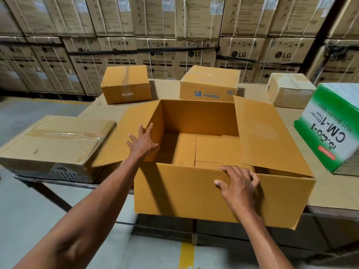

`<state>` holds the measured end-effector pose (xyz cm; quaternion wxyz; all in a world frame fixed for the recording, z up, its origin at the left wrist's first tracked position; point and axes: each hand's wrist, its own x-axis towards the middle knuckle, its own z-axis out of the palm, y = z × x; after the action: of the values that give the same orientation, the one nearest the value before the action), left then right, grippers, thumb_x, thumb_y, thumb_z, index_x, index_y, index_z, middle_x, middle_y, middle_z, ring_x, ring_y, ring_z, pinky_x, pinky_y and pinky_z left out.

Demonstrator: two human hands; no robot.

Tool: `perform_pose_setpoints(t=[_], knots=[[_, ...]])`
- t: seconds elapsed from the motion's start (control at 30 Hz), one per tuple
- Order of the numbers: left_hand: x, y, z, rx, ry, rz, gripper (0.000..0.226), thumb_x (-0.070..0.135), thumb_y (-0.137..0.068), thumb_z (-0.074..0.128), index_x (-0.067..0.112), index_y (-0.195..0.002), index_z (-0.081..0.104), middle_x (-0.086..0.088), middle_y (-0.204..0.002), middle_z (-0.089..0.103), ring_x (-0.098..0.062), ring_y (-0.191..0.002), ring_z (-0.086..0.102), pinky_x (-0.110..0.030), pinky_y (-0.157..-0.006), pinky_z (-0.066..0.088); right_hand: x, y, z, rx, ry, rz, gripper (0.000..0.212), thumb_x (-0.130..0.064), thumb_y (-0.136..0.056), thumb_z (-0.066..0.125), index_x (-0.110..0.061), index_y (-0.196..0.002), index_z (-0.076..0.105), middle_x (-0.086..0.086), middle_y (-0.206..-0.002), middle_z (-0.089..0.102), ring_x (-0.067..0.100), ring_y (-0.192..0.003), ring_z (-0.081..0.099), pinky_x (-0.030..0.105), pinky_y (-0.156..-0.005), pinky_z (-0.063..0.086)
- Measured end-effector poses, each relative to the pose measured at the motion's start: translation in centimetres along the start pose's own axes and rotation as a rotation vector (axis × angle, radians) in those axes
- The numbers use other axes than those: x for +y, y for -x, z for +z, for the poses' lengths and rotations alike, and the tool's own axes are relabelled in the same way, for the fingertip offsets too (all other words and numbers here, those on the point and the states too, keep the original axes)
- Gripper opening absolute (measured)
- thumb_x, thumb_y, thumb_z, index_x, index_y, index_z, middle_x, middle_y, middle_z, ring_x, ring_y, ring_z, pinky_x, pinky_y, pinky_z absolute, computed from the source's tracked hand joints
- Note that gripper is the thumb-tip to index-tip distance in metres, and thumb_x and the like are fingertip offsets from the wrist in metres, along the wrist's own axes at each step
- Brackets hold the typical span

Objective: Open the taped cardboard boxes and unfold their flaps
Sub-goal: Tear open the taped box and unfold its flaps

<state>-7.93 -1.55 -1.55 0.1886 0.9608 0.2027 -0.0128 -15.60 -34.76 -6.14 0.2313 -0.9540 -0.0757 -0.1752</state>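
A large open cardboard box (204, 191) is sitting at the near edge of the tabletop (330, 193), its front wall overhanging that edge slightly. Its plain yellow-brown card is looking clean and uncreased. All the top flaps are standing unfolded: the left flap (124, 136) is slanting outward over the neighbouring carton, the right flap (268, 140) is leaning out toward the right, and the near flap is hanging down flat against the front wall. Inside, the bottom flaps are lying closed with their seams showing, and nothing else is showing inside.

The left hand (142, 143) is resting at the box's left rim, where the left flap is hinging, with its fingers spread wide and straight, gripping nothing. The right hand (240, 184) is lying over the near rim, fingers bent across the top edge and thumb pressing on the front face, so it is holding that edge.

A flatter taped box (56, 144) is lying to the left with clear tape along its top. Behind are sitting a small sealed box (126, 84), a box printed Flipkart (208, 84) and a paler small box (289, 90). A green and white tape carton (332, 129) is standing to the right. Stacked washing-machine cartons (194, 35) are filling the background.
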Motion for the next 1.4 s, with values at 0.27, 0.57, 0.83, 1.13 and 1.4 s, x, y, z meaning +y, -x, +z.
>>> perform_pose_setpoints(t=[0.27,0.57,0.83,1.13,1.4], knots=[[-1.4,-0.1,-0.6,0.017,-0.122,0.047,0.078,0.016,-0.101,0.053,0.027,-0.161,0.005,-0.013,-0.106,0.06,-0.023,-0.086,0.057,-0.038,-0.077,0.052,0.0,0.0,-0.4,-0.035,0.0,-0.022,0.042,-0.042,-0.076,0.083,-0.036,-0.114,0.066,-0.012,-0.111,0.067,0.016,-0.109,0.055,0.041,-0.103,0.021],[-1.7,0.7,0.8,0.132,-0.023,0.033,0.083,0.008,-0.098,0.057,0.035,-0.16,0.01,-0.009,-0.094,0.058,-0.023,-0.08,0.06,-0.04,-0.068,0.054,-0.6,-3.9,-3.0,-0.197,-0.116,0.117,0.054,-0.057,-0.095,0.054,-0.031,-0.142,0.051,-0.006,-0.148,0.052,0.022,-0.131,0.05,0.04,-0.108,0.032],[-2.1,0.3,0.7,0.133,0.006,0.07,0.083,0.009,-0.095,0.062,0.031,-0.16,0.016,-0.017,-0.111,0.066,-0.021,-0.08,0.054,-0.037,-0.068,0.047,-0.9,-10.7,-7.3,-0.157,-0.154,0.122,0.082,-0.042,-0.096,0.062,-0.032,-0.16,0.013,-0.009,-0.168,-0.013,0.022,-0.154,0.009,0.05,-0.117,0.028],[-2.6,-0.5,0.7,0.135,0.063,0.099,0.077,0.011,-0.096,0.064,0.028,-0.159,0.023,-0.019,-0.118,0.066,-0.033,-0.096,0.066,-0.046,-0.081,0.055,9.5,-16.1,-11.1,-0.171,0.051,0.466,0.07,-0.048,-0.091,0.061,-0.048,-0.152,0.028,-0.004,-0.168,-0.01,0.039,-0.153,-0.007,0.061,-0.118,0.011],[-1.8,-0.8,-0.1,0.069,0.151,0.076,0.07,0.009,-0.097,0.062,0.023,-0.157,0.029,-0.021,-0.13,0.061,-0.03,-0.093,0.062,-0.03,-0.067,0.046,14.2,-14.6,-7.9,-0.374,0.134,0.568,0.075,-0.015,-0.092,0.05,-0.048,-0.154,0.023,0.009,-0.168,0.005,0.042,-0.148,0.024,0.062,-0.116,0.016]])
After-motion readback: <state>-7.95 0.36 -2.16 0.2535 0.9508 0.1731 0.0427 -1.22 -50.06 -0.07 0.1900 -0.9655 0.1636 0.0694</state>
